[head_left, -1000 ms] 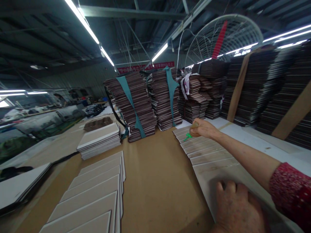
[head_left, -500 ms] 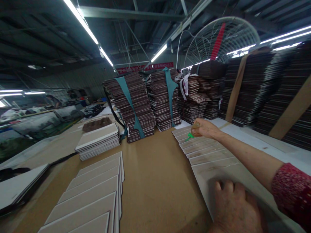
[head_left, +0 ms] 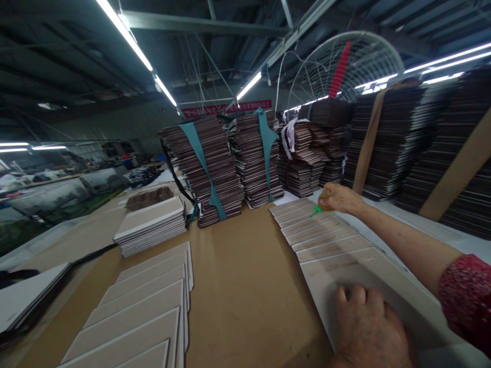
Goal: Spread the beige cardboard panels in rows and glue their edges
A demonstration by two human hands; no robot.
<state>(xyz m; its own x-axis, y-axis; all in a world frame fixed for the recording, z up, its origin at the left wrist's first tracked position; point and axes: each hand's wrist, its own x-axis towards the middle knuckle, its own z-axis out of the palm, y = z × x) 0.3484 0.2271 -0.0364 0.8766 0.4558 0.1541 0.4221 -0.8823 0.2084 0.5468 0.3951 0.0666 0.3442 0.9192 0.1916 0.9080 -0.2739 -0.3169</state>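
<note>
Overlapping grey-beige boards (head_left: 314, 278) lie in a fanned row on the right of the table, with wet-looking streaks across their exposed strips. Over the far end of this row, my right hand (head_left: 341, 198) is closed around what looks like a brush with a green head (head_left: 316, 209); its handle is mostly hidden by my fingers. The green head is at the right part of the far strips. My left hand (head_left: 368, 324) rests on the nearest board, fingers bent and slightly apart, holding nothing visible.
Another fanned row of boards (head_left: 138, 312) lies on the left of the brown table (head_left: 230, 276). Behind it sits a low board stack (head_left: 151, 227). Tall tied stacks (head_left: 209, 168) stand along the back and right, below a large fan (head_left: 345, 66).
My right hand has moved rightward across the far boards with the green-headed brush. My left hand stays on the near board. The view has shifted slightly.
</note>
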